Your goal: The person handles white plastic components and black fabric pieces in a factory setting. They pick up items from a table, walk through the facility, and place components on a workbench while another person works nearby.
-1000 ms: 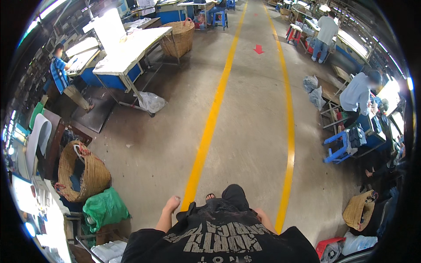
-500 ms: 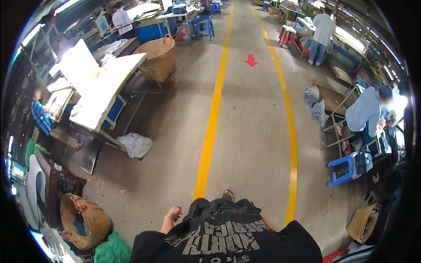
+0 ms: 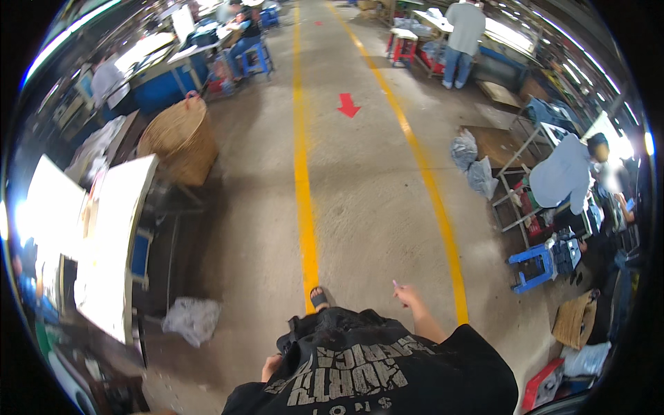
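My right hand [image 3: 407, 296] swings ahead of my body, above the floor between the two yellow lines. Its fingers are closed on a small, thin pinkish thing [image 3: 395, 283], whose tip pokes out; its kind is too small to make out. Low beside my black shirt [image 3: 366, 373] is my left hand [image 3: 272, 365], largely hidden by the cloth, so its fingers do not show clearly. One sandalled foot [image 3: 319, 297] is forward on the left yellow line [image 3: 302, 180].
On the left stand a bright worktable [image 3: 114, 256], a wicker basket [image 3: 183, 142] and a plastic bag [image 3: 191, 320] on the floor. To the right, a person in a light shirt [image 3: 560, 173] works near a blue stool [image 3: 532, 268]. A cardboard box [image 3: 575, 319] lies near right.
I have moved forward along the aisle, and the view has turned rightward. My right hand has swung out in front; my left hand has dropped back beside the shirt. A different foot leads.
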Motion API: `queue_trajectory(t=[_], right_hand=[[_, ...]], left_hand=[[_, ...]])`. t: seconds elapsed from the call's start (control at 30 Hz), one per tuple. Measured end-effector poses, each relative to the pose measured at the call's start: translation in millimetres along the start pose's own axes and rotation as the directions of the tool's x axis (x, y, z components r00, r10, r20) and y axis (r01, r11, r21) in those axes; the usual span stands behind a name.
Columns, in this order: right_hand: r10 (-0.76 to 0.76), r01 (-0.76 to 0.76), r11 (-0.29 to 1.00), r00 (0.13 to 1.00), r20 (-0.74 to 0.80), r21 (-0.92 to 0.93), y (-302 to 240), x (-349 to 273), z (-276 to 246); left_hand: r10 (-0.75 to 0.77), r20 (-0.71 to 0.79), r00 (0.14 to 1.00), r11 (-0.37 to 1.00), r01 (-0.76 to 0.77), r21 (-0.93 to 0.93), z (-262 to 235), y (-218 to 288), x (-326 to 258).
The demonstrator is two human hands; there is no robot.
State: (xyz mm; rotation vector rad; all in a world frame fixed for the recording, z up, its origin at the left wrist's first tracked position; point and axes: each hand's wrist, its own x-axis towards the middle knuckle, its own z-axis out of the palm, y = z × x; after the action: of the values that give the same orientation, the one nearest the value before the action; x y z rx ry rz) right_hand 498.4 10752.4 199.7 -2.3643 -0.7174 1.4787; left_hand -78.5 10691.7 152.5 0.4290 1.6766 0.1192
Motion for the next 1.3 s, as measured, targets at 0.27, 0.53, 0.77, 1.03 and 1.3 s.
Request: queue_trajectory(t=[0.27,0.53,0.77,1.03,1.3], right_hand=[[0.22,-0.251,0.947,0.962,0.164,0.202,-86.4,97.6,-12.7],[-0.005,0.003,0.999,0.998,0.066,0.044,-153.9,273.4,-67.6],[-0.005,-0.005,0.991,0.997,-0.074,-0.13,-464.7,423.7,-182.9],[-0.235,0.229,0.964,0.971,-0.033,-0.134,-726.5,560.5,-259.7],[0.024,-0.017,0.988,0.999,-0.041,0.155,-791.1,676.3,-283.6]], left_hand=[[0.413,-0.113,0.903,0.872,-0.357,0.336,-38.7,451.6,94.9],[0.42,-0.062,0.905,0.906,-0.415,0.084,36.4,713.8,162.6],[0.271,0.18,0.946,0.954,-0.289,0.084,65.3,796.0,232.0],[0.074,0.196,0.978,0.93,-0.138,0.342,106.7,1004.0,320.7],[-0.078,0.193,0.978,0.737,-0.074,0.672,147.8,1334.3,427.2]])
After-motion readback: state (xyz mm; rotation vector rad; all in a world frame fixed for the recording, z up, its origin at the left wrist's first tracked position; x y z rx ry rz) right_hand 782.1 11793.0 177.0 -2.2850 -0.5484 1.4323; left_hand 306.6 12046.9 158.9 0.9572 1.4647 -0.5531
